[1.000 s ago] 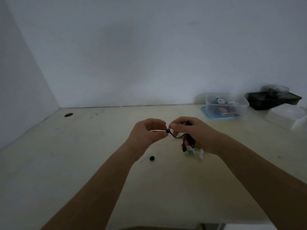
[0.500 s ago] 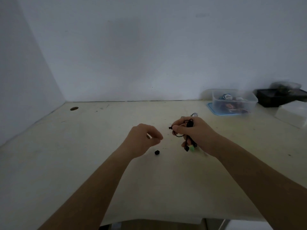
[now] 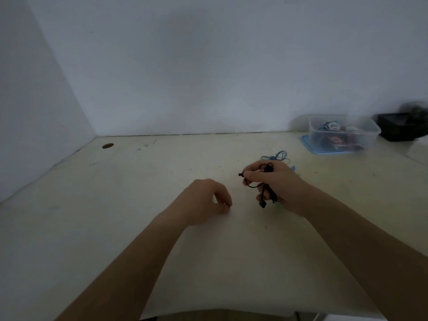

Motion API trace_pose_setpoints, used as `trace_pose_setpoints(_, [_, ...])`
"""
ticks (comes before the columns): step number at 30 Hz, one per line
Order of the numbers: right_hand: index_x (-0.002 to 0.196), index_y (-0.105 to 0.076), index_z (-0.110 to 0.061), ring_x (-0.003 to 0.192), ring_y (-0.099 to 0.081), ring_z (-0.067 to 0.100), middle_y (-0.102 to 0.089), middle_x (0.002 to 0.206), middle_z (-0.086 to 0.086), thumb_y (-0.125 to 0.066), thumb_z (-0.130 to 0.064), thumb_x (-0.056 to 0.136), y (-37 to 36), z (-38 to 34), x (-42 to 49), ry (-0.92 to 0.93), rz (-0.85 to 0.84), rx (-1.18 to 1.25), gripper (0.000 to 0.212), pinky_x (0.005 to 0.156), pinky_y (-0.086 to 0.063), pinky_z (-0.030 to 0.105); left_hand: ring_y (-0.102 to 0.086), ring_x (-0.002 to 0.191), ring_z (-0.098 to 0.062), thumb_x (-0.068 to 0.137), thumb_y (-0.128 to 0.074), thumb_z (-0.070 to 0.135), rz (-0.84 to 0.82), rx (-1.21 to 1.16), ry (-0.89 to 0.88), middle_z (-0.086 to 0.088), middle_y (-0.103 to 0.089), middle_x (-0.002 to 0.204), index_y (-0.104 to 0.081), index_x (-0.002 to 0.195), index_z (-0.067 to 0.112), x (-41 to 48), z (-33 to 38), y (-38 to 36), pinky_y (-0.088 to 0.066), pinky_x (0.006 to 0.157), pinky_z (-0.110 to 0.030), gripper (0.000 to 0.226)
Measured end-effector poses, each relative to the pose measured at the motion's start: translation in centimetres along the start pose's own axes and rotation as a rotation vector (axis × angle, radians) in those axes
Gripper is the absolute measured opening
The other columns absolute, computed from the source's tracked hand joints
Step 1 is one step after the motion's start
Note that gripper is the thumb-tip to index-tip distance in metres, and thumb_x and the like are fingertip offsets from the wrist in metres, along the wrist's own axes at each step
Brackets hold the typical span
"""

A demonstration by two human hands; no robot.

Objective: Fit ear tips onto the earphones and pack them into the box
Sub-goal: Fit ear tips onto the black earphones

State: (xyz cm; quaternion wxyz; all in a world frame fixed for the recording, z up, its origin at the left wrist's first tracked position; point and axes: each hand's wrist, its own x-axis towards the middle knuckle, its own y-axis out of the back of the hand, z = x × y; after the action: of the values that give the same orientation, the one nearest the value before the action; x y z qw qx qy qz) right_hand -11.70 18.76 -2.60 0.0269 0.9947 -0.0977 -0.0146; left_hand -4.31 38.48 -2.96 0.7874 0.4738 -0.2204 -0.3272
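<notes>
Where the counter (image 3: pixel 97 205) nears the left wall, a small round hole (image 3: pixel 108 145) shows in its top. Toward the middle, the left hand (image 3: pixel 206 200) is turned palm down, its fingers (image 3: pixel 223 196) curled together with the tips on the counter, pinching a tiny dark ear tip (image 3: pixel 229 206) that is mostly hidden. Just to its right and apart from it, the right hand (image 3: pixel 275 181) is clamped on the bundled black earphones (image 3: pixel 268 169); one bud (image 3: pixel 240 174) pokes out between thumb and forefinger, and a loop of cord and an end hang below the hand. A coil of bluish cable (image 3: pixel 280 156) lies just behind that hand. Farther right by the back wall stands a clear tub (image 3: pixel 368 126) on a blue lid (image 3: pixel 306 144), then a black tray (image 3: pixel 393 133).
</notes>
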Motion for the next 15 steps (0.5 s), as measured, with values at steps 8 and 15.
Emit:
trace_pose_setpoints(8, [0.092, -0.065, -0.006, 0.039, -0.039, 0.016, -0.074, 0.085, 0.014, -0.058, -0.006, 0.095, 0.2, -0.2, 0.8, -0.059, 0.009, 0.127, 0.008, 0.052, -0.054, 0.031, -0.069, 0.076, -0.007, 0.086, -0.073, 0.017, 0.151, -0.373, 0.034, 0.009, -0.074, 0.084, -0.075, 0.091, 0.023, 1.1, 0.5, 0.5, -0.053, 0.071, -0.017, 0.008])
trace_pose_setpoints(15, [0.099, -0.075, -0.01, 0.043, -0.044, 0.018, -0.065, 0.079, 0.01, -0.058, -0.008, 0.096, -0.2, 0.4, 1.7, 0.046, 0.084, -0.008, 0.017, 0.056, -0.057, 0.033, -0.074, 0.078, -0.014, 0.081, -0.077, 0.008, 0.301, -0.628, 0.074, 0.003, -0.076, 0.084, -0.078, 0.089, 0.02, 2.8, 1.2, -0.7, -0.055, 0.077, -0.019, 0.014])
